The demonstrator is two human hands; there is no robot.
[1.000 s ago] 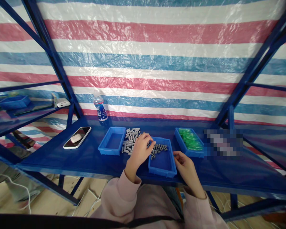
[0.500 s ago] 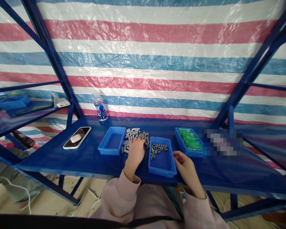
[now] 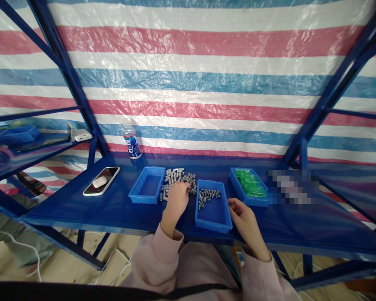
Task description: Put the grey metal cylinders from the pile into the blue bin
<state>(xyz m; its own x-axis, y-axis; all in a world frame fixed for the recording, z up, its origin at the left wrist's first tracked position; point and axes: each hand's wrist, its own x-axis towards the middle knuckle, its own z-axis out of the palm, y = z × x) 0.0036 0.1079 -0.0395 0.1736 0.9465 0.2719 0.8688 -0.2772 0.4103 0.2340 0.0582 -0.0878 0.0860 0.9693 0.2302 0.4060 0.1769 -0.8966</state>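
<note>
Small metal parts (image 3: 174,173) lie in a loose pile between two blue trays. My left hand (image 3: 177,197) is over the near side of this pile, its fingertips pinched together; what they hold, if anything, is too small to make out. Dark metal pieces (image 3: 209,194) are gathered in the upper part of the right blue tray (image 3: 213,225). Against that tray's right wall rests my right hand (image 3: 240,212), thumb and fingers closed near the rim. The left blue tray (image 3: 148,184) has nothing in it.
A third blue tray (image 3: 265,202) holds green plastic items (image 3: 251,183). A phone (image 3: 109,175) with a white case (image 3: 99,181) on it lies at left. A bottle (image 3: 133,144) stands at the back. Blue frame posts flank the table; a blurred patch covers something at right.
My left hand has shifted slightly left and toward me, and its fingers have drawn together. My right hand and the trays have not moved.
</note>
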